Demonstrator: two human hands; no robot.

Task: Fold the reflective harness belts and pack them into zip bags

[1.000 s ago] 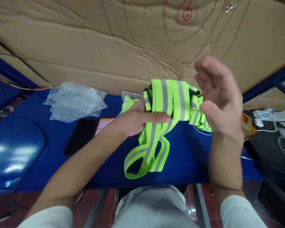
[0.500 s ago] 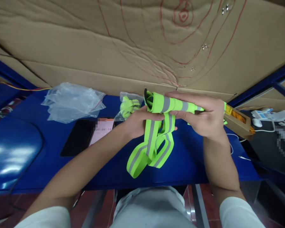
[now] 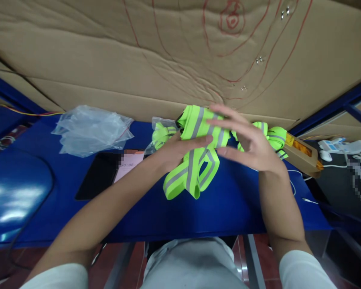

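My left hand (image 3: pixel 179 150) is closed around a folded neon-yellow reflective strap (image 3: pixel 195 124) with grey stripes, its thumb lying across the front. Loops of the strap hang down below that hand over the table. My right hand (image 3: pixel 249 144) is beside the strap's right side, fingers spread and slightly blurred, the fingertips at the folded part; whether they touch it I cannot tell. Behind my left hand lies a clear bag (image 3: pixel 162 134) with a similar neon strap in it. More neon straps (image 3: pixel 276 138) lie beyond my right hand.
A pile of clear plastic bags (image 3: pixel 92 130) lies on the blue table (image 3: pixel 156 216) at the left. A black tablet-like device (image 3: pixel 96 176) and a phone with a timer (image 3: pixel 129 164) lie nearer me. At the right stands an open cardboard box (image 3: pixel 303 156). A cardboard wall (image 3: pixel 138 60) rises behind.
The bundle has turned from edge-on to show its broad striped face. My right hand has loosened its grip and spread its fingers, uncovering the straps behind it. The hanging loops have risen slightly.
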